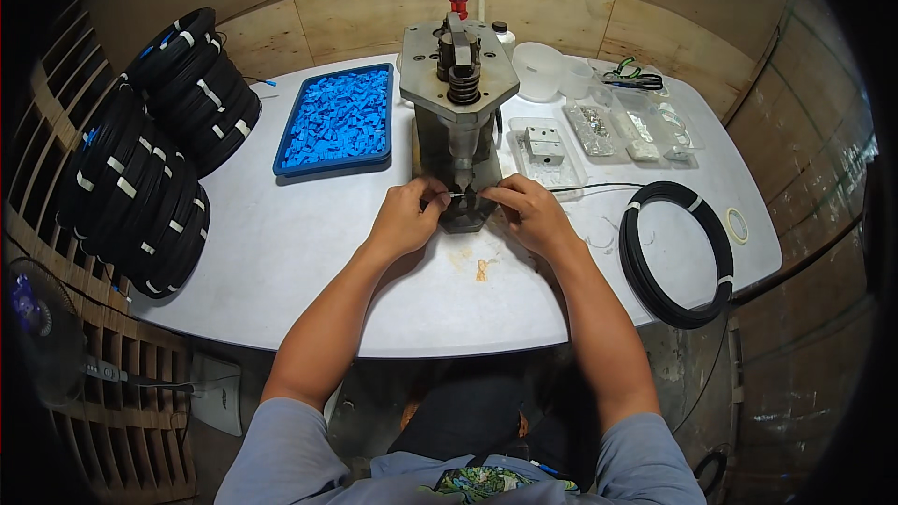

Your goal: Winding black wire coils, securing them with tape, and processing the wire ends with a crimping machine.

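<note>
At the foot of a metal bench press [460, 84], my two hands meet from either side of its lower tip. My left hand [405, 215] is closed in a pinch on a small silvery piece [456, 194], too small to name exactly. My right hand [531, 210] pinches a black cable [599, 187] close to its end. That cable runs right to a large coil [629, 252] bound with white tape, lying partly over the table's right front edge. The join under the press tip is partly hidden by my fingers.
A blue tray [281, 164] of small blue parts lies left of the press. Stacked black cable coils [131, 187] stand at far left. Right of the press are a clear tray [572, 178] with metal blocks, plastic tubs [538, 72], boxes, pliers [634, 81] and a tape roll [737, 225].
</note>
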Tool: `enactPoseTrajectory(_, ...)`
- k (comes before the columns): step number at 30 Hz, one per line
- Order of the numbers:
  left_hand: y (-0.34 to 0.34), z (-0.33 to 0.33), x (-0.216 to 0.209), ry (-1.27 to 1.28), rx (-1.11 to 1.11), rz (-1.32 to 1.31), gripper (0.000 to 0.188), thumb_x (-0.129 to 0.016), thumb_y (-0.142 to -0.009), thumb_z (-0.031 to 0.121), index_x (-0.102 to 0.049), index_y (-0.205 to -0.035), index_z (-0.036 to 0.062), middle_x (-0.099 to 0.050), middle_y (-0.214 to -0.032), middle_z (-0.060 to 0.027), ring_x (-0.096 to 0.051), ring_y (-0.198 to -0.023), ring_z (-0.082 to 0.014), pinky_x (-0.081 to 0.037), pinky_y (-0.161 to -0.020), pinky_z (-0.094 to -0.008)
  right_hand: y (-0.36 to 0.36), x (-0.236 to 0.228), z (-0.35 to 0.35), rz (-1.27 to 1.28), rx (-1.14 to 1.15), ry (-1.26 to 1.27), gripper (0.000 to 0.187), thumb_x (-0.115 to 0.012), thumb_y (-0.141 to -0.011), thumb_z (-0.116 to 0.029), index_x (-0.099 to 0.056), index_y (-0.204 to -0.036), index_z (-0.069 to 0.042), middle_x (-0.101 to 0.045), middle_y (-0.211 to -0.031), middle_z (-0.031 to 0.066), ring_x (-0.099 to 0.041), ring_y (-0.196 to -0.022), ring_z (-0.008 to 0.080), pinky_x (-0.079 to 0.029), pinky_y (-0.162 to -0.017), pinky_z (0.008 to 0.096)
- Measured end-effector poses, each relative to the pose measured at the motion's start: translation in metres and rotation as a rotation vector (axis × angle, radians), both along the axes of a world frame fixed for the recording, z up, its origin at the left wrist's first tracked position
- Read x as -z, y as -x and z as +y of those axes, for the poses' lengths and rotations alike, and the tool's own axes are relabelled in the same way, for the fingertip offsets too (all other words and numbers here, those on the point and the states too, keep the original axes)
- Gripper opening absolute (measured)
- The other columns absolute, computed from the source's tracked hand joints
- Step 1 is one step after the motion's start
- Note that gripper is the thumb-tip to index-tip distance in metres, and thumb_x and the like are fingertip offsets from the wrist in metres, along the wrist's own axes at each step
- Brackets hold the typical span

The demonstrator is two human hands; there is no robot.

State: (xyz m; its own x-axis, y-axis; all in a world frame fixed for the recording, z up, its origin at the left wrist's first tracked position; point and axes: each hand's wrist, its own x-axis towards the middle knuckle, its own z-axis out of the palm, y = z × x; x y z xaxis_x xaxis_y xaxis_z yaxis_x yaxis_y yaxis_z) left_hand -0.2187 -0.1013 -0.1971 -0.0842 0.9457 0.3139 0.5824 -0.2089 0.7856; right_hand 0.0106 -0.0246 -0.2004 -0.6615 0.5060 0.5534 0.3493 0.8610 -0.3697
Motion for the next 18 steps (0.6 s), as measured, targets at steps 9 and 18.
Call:
enactPoseTrajectory(9,0.0004,0.0012,0.0022,0.001,-0.007,-0.003,0.018,-0.063,-0.089,0.013,-0.069,-0.098,-0.0016,-0.072,-0.088,-0.0174,-0.07,-0.075,-0.0278,-0.054,-0.072,-0.0357,0.0004,0.0,0.0006,0.018,-0.003,-0.01,0.047,-0.068,-0.066,0.007,-0.07,-0.109,-0.012,-0.063,-0.095,0.0093,-0.064,-0.083,0.0291,-0.054,-0.074,0.0367)
enactPoseTrajectory(18,-0.0004,-0.0006,0.0008,0.019,-0.005,-0.013,0.018,-0.064,-0.089,0.013,-0.069,-0.098,-0.002,-0.072,-0.087,-0.0179,-0.07,-0.075,-0.0277,-0.054,-0.072,-0.0352,-0.0004,0.0015,-0.0001,0.006,-0.002,-0.01,0.047,-0.069,-0.066,0.007,-0.07,-0.11,-0.012,-0.063,-0.095,0.0095,-0.064,-0.084,0.0296,-0.054,-0.075,0.0374)
